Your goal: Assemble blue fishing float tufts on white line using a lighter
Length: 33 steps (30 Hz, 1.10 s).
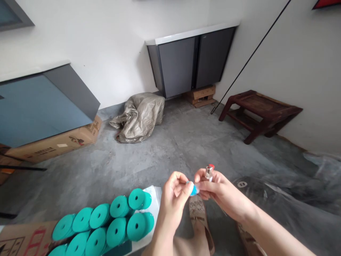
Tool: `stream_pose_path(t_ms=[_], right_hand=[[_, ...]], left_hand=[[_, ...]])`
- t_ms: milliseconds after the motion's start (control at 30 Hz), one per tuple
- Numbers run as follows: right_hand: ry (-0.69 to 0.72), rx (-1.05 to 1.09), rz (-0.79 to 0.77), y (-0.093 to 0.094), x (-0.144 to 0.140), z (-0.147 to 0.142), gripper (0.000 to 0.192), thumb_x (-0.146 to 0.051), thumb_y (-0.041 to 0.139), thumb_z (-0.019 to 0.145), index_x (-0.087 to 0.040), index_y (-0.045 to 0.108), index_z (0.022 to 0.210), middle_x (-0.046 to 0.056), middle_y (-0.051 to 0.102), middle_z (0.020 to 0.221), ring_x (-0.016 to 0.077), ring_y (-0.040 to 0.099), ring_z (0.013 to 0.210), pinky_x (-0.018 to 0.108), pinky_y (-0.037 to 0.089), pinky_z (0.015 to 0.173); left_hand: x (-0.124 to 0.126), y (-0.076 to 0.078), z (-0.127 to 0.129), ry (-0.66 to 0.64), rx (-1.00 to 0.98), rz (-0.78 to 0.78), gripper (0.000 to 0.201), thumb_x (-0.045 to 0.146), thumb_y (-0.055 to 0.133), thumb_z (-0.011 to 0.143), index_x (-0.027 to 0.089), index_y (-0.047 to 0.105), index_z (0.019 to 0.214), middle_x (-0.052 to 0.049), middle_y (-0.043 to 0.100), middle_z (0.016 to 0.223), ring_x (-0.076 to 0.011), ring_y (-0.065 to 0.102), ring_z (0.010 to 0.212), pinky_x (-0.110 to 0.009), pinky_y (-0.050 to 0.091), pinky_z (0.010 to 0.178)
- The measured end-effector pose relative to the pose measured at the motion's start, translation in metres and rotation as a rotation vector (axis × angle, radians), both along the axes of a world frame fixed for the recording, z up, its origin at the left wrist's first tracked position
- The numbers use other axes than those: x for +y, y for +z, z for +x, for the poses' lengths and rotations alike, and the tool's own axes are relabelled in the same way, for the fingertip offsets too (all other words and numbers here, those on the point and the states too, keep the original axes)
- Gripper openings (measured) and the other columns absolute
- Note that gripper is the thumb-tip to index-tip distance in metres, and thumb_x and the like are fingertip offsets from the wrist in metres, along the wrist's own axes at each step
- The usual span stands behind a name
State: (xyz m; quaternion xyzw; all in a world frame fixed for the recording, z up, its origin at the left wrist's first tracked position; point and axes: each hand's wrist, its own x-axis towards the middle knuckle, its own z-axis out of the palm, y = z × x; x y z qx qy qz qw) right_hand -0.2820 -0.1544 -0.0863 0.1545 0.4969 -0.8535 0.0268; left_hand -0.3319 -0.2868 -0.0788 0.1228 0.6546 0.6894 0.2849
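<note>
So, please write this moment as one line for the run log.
left hand: pinches blue piece; right hand: holds lighter-like object, fingertips at blue piece; left of hands: rows of green discs

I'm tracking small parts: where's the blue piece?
In the head view, below and right of centre, the blue piece is between the left hand and right hand.

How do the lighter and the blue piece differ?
Look: the lighter shows a metal top with a red part; the blue piece shows bright blue.
Hold: the lighter is in the right hand, its top upward; the blue piece is at the left hand's fingertips.
Shared: both are small and partly hidden by fingers.
</note>
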Motion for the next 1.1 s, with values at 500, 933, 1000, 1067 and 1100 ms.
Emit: stream_pose_path(t_ms=[500, 933, 1000, 1067, 1100], right_hand=[[-0.391, 0.151, 0.678, 0.012, -0.005, 0.008, 0.01, -0.026, 0.059, 0.074, -0.019, 0.056, 0.067, 0.0, 0.053, 0.069, 0.0137, 0.046, 0.066, 0.026, 0.036, 0.064], [-0.14, -0.02, 0.005, 0.008, -0.017, 0.0, 0.03, -0.042, 0.074, 0.062, -0.015, 0.064, 0.072, -0.002, 0.053, 0.056, 0.0107, 0.044, 0.055, 0.026, 0.035, 0.057], [-0.109, -0.035, -0.071, 0.006, -0.015, 0.002, 0.029, -0.042, 0.072, 0.066, -0.015, 0.065, 0.074, 0.0, 0.055, 0.058, 0.0102, 0.044, 0.055, 0.025, 0.033, 0.056], [-0.093, -0.04, -0.112, 0.004, -0.014, 0.003, 0.028, -0.041, 0.071, 0.067, -0.015, 0.065, 0.074, 0.0, 0.055, 0.058, 0.0096, 0.044, 0.054, 0.024, 0.033, 0.055], [-0.087, -0.033, -0.108, 0.004, -0.013, 0.003, 0.027, -0.041, 0.071, 0.068, -0.015, 0.065, 0.073, 0.0, 0.055, 0.058, 0.0096, 0.044, 0.054, 0.024, 0.032, 0.055]], left_hand=[[0.005, -0.007, 0.0, 0.281, -0.017, -0.018, 0.028, 0.04, 0.066, 0.071, 0.018, 0.048, 0.068, 0.004, 0.05, 0.059, -0.01, 0.05, 0.058, -0.02, 0.043, 0.057], [0.013, -0.005, 0.009, 0.227, -0.115, 0.128, 0.026, 0.037, 0.061, 0.077, 0.018, 0.048, 0.064, 0.003, 0.052, 0.057, -0.0129, 0.056, 0.06, -0.024, 0.044, 0.059], [0.012, -0.004, 0.008, 0.171, -0.15, 0.17, 0.026, 0.038, 0.059, 0.079, 0.018, 0.049, 0.064, 0.002, 0.055, 0.057, -0.0132, 0.056, 0.058, -0.025, 0.045, 0.059], [0.012, -0.004, 0.007, 0.151, -0.169, 0.18, 0.027, 0.04, 0.058, 0.078, 0.018, 0.049, 0.065, 0.002, 0.056, 0.056, -0.0133, 0.056, 0.056, -0.026, 0.045, 0.057], [0.011, -0.005, 0.006, 0.157, -0.17, 0.168, 0.027, 0.041, 0.059, 0.077, 0.018, 0.049, 0.066, 0.002, 0.057, 0.055, -0.0132, 0.056, 0.055, -0.025, 0.044, 0.056]])
